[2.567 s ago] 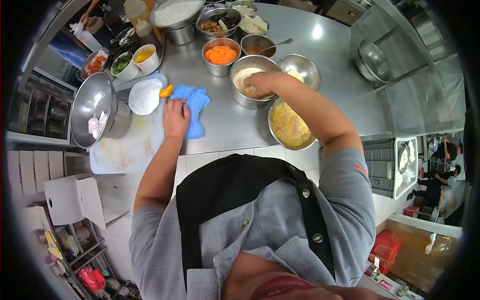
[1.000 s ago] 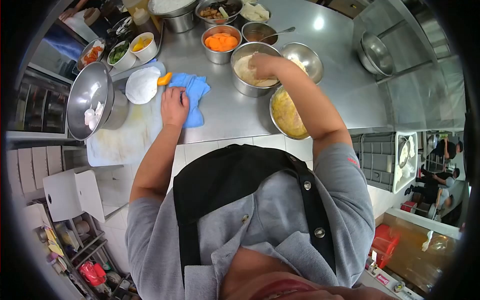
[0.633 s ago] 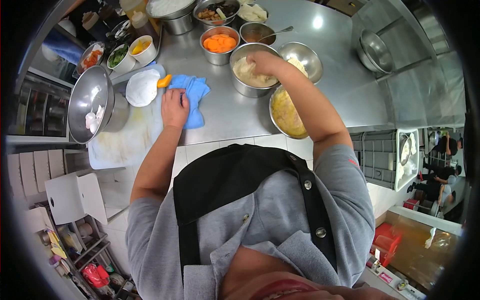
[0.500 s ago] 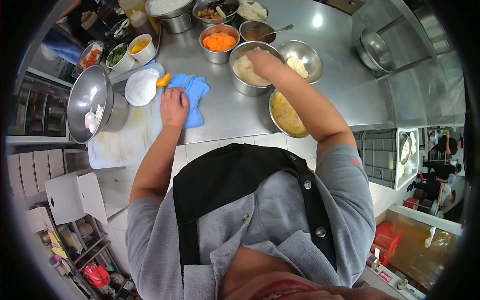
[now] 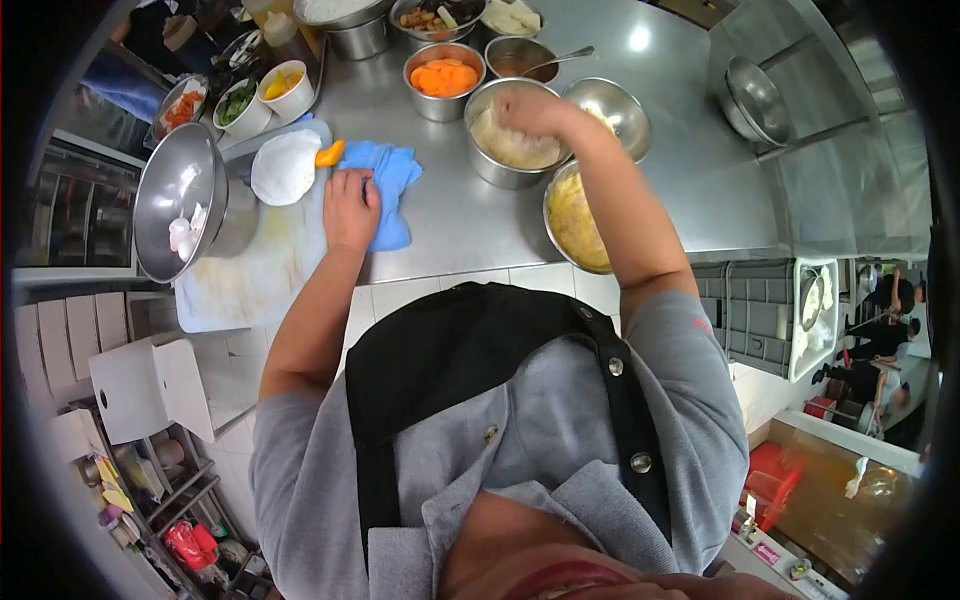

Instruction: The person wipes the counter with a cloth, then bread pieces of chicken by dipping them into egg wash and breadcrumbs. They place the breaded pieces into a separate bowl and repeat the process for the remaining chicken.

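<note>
My right hand (image 5: 530, 110) is over the mouth of a deep steel pot (image 5: 512, 180) holding a pale, powdery or doughy mass (image 5: 515, 143); its fingers are curled downward and blurred. Beside that pot stand a steel bowl (image 5: 630, 120) and a bowl of yellow mixture (image 5: 577, 225), partly covered by my forearm. My left hand (image 5: 350, 210) rests palm down between the cutting board (image 5: 240, 290) and a crumpled blue cloth (image 5: 390, 190), fingers extended. Just beyond its fingertips lie a round white sheet (image 5: 286, 168) and an orange handle-like piece (image 5: 329, 153).
A large steel bowl (image 5: 150, 215) with white pieces stands at the left. Sliced carrots fill a steel container (image 5: 437, 105); a spoon (image 5: 570, 55) sits in another. White bowls (image 5: 290, 98) of cut vegetables stand at back left. Two nested bowls (image 5: 752, 100) are at the right. People (image 5: 885, 340) are in the distance.
My right hand has risen slightly inside the pot's opening, its fingers shifting over the pale mass. The left hand has stayed in place. The view has moved a little.
</note>
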{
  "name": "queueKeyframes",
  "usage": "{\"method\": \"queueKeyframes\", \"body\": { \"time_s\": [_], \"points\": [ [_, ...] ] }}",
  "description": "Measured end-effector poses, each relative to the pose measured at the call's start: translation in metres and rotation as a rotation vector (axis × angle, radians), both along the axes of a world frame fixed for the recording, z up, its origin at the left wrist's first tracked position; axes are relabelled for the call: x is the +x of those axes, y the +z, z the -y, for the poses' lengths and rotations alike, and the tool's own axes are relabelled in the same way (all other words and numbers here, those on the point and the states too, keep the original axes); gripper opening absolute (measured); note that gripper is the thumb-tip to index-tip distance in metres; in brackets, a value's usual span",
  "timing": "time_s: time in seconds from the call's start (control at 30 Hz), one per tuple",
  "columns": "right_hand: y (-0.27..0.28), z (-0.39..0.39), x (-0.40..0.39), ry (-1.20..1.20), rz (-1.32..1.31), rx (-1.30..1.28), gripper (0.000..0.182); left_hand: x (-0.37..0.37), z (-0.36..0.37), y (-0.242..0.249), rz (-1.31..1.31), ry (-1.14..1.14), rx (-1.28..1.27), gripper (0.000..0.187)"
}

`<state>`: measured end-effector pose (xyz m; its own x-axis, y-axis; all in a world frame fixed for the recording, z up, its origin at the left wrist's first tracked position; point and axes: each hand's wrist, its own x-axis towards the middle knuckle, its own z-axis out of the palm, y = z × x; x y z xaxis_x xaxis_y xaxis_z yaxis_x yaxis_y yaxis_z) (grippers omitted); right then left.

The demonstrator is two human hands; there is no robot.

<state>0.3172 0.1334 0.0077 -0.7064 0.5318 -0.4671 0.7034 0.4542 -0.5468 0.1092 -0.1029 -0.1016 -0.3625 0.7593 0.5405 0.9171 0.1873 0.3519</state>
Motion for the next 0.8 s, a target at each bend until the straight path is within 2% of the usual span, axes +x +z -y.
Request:
{"method": "queueKeyframes", "body": {
  "time_s": [0.1,0.17,0.23,0.27,0.3,0.37,0.4,0.5,0.6,0.7,0.8],
  "points": [
    [-0.014,-0.007,-0.004,0.058,0.021,-0.009,0.018,0.0,0.0,-0.002,-0.007,-0.004,-0.001,0.013],
    [-0.084,-0.018,0.002,0.129,-0.083,0.365,0.014,-0.002,-0.002,-0.002,-0.004,-0.01,0.008,0.013],
    [-0.034,-0.021,-0.011,0.14,0.065,0.096,0.016,-0.001,-0.001,-0.004,0.021,0.006,0.023,0.013],
    [-0.014,-0.02,-0.015,0.143,0.172,0.055,0.019,0.001,0.002,-0.004,0.024,0.005,0.015,0.013],
    [-0.017,-0.016,-0.016,0.135,0.166,0.058,0.02,0.0,0.002,-0.002,0.023,0.002,0.009,0.013],
    [-0.025,-0.009,-0.016,0.109,0.145,0.079,0.022,0.001,0.002,-0.001,0.026,0.004,0.006,0.013],
    [-0.068,-0.006,-0.013,0.213,0.168,0.504,0.028,0.001,0.002,-0.004,0.028,0.009,0.007,0.013],
    [-0.024,-0.004,-0.018,0.209,0.233,0.248,0.035,-0.001,-0.001,0.0,0.027,0.019,0.022,0.013],
    [-0.003,0.023,-0.009,0.16,0.281,0.295,0.04,0.002,0.001,-0.002,0.031,0.02,0.025,0.013],
    [-0.032,0.039,-0.009,-0.002,0.328,0.476,0.043,0.0,0.0,-0.004,0.033,0.02,0.018,0.014],
    [-0.033,0.02,-0.007,0.043,0.303,0.47,0.048,0.0,0.001,-0.005,0.024,0.022,0.022,0.013]
  ]
}}
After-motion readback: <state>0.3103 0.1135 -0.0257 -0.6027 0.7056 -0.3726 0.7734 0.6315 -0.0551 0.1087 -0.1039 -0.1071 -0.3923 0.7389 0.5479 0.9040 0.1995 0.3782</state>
